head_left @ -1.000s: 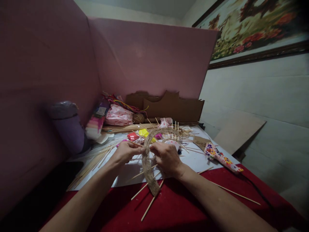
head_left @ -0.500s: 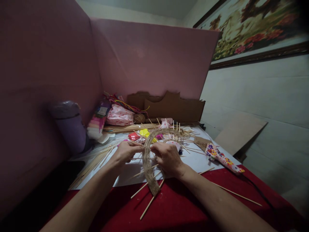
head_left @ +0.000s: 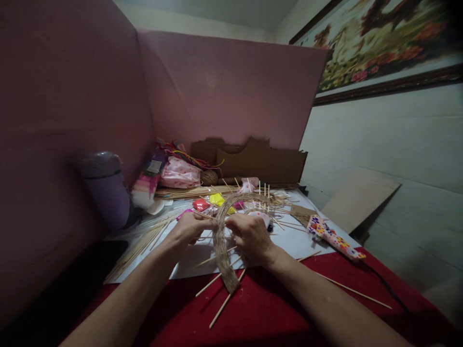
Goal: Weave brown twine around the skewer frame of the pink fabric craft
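Observation:
A curved band wrapped in brown jute twine arches up between my hands, with thin wooden sticks poking out through its sides. My left hand is at the band's outer left edge, thumb and fingers pinched on one of these sticks. On the inner side, my right hand is closed with its fingertips close to the band. What those fingers hold is hidden behind the knuckles. Several upright sticks rise from the band's far end.
Loose sticks lie left on white paper. Red and yellow packets, a twine ball and cardboard stand behind. A flower-patterned glue gun with a cord lies right. A purple tumbler stands left; red cloth covers the front.
Hardly anything differs. My left hand has shifted very slightly right toward the band; my right hand and the band stay almost in place.

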Tool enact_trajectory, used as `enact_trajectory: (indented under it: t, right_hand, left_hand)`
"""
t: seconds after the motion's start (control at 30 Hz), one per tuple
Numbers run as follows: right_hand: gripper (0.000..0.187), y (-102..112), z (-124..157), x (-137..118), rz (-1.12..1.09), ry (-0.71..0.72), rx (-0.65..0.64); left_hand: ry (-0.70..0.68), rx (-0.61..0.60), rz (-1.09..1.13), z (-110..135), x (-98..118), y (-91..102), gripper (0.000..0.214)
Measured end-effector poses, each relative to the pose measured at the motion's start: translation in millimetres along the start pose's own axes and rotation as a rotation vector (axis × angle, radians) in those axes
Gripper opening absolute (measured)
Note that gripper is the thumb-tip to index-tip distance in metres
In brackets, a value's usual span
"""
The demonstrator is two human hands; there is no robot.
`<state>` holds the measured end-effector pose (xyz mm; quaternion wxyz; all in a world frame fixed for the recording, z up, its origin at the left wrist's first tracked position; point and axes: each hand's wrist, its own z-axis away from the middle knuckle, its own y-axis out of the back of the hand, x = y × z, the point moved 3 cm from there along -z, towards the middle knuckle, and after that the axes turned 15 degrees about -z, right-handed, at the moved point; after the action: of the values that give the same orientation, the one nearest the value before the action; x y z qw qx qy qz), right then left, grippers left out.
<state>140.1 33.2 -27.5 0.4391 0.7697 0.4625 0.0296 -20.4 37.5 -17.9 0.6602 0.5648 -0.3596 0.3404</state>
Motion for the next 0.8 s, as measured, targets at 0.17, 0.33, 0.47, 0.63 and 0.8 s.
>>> enact_trajectory:
  t: [0.17,0.33,0.47,0.63,0.8]
  right_hand:
    - [0.015,0.7,-0.1,-1.3,0.009,0.017,0.0]
    - [0.015,0.9,-0.4,-1.3,0.009,0.02,-0.005]
    - [0.016,0.6,-0.3,-0.7,0.022,0.02,-0.009]
    - [0.015,0.1,0.1,-1.3,0.034,0.013,-0.024]
    - [0.011,-0.3,0.0,-0.7,0.025,-0.026,-0.042]
  left_hand:
    - [0.008,-0.003,0.033,-1.7,-1.4,0.8,0.022]
    - [0.021,-0.002,0.046,-1.7,-3.3,0.9,0.024]
    - [0.016,-0.002,0.04,-2.7,-4.8,0.4,0.022]
    - [0.006,-0.041,0.01,-1.9,-3.8,3.1,0.028]
    - [-0.023,-0.107,0.046,0.3,-3.2,9.8,0.027]
